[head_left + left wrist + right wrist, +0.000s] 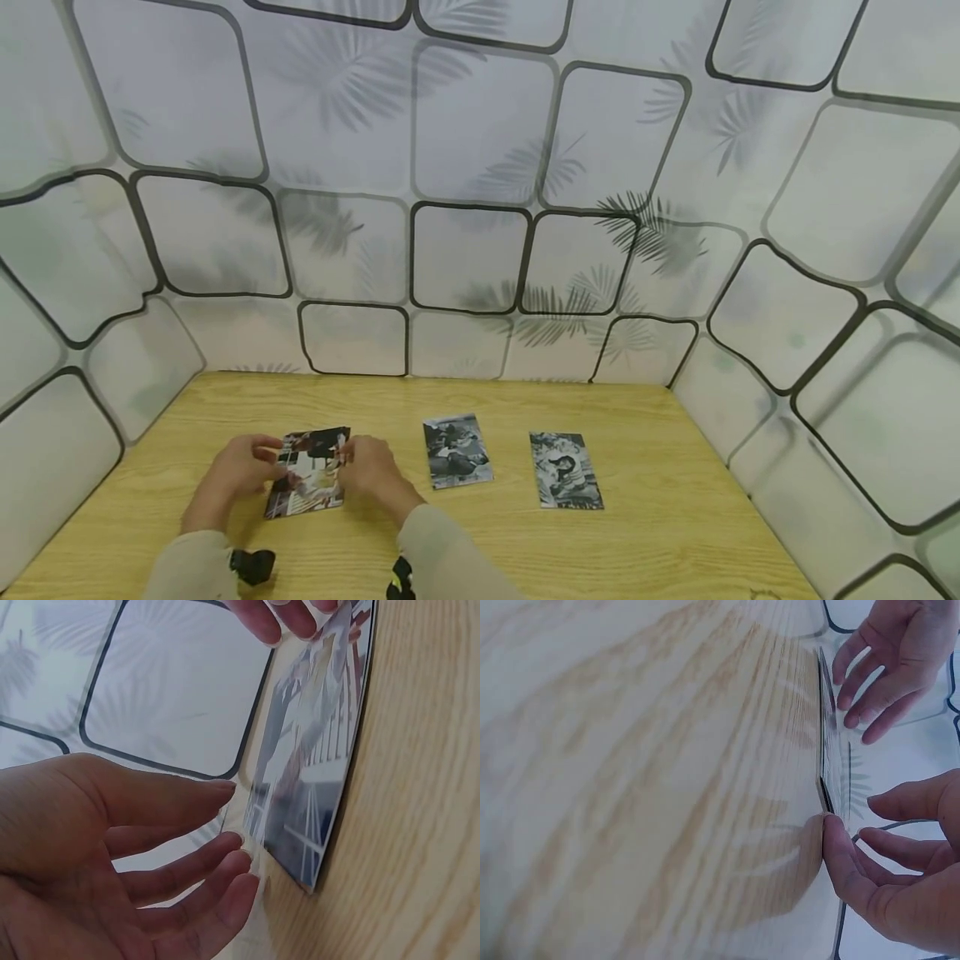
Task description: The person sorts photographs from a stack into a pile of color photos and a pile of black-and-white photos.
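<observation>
On the table at the left lies a colour photo print (311,475), flat and slightly turned, bearing a picture with dark, white and reddish parts. Beside its left edge is my left hand (243,468), fingers loosely bent, with a gap between thumb and fingers in the left wrist view. My right hand (369,468) is at the print's right edge. A fingertip (836,829) of that hand rests on the table right at the print's corner, its thumb raised apart from the other fingers. Neither hand grips the print.
A black-and-white print (457,452) lies right of the hands, and another black-and-white print (566,471) lies farther right. Behind the wooden table (660,517) hangs a white cloth (472,258) with dark rounded squares and leaf patterns, which also closes off both sides.
</observation>
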`<state>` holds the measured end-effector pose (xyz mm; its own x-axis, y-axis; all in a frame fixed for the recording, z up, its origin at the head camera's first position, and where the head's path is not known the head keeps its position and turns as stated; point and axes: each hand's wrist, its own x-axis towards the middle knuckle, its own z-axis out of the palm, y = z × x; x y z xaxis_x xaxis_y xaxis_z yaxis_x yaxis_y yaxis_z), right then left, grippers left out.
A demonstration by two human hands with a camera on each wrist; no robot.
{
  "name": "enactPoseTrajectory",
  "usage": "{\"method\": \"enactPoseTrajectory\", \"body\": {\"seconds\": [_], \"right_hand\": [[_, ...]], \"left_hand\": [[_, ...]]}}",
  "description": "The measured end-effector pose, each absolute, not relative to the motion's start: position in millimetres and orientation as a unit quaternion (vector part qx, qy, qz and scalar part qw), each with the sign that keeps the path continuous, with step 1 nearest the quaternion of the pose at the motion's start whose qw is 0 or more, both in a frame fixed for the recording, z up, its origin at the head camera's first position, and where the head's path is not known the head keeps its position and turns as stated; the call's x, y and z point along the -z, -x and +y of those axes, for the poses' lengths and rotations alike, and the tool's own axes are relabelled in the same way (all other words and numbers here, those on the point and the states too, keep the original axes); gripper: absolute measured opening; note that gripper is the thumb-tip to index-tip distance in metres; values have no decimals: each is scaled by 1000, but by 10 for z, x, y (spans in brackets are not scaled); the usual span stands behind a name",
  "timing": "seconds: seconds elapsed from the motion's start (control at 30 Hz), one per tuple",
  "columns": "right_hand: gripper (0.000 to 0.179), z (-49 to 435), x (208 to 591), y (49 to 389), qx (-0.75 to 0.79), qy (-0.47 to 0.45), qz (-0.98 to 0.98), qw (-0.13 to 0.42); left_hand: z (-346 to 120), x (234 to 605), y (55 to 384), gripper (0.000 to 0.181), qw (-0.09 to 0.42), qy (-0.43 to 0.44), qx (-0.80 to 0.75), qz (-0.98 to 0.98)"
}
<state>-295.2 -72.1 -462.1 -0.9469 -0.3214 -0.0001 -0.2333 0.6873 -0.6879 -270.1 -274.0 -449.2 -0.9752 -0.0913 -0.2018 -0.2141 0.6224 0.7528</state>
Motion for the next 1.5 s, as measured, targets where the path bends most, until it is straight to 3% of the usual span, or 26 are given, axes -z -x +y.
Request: {"method": "enactPoseTrajectory", "body": {"seconds": [0.3,0.67,0.93,1.5], "right_hand": [[33,-480,4600,3018,368,166,912,67],[35,1,4464,3154,360,183,913,60],[37,359,4432,3263,375,158,911,76],[36,996,4476,3407,353,84,930,55]], "left_hand": [[-2445,4417,2707,45,31,38,-407,912],[-2040,4387,2737,42,23,-25,-430,902],[-1702,4473,2775,41,34,-31,-456,889],[-1022,4534,3019,46,63,-42,-489,869]]}}
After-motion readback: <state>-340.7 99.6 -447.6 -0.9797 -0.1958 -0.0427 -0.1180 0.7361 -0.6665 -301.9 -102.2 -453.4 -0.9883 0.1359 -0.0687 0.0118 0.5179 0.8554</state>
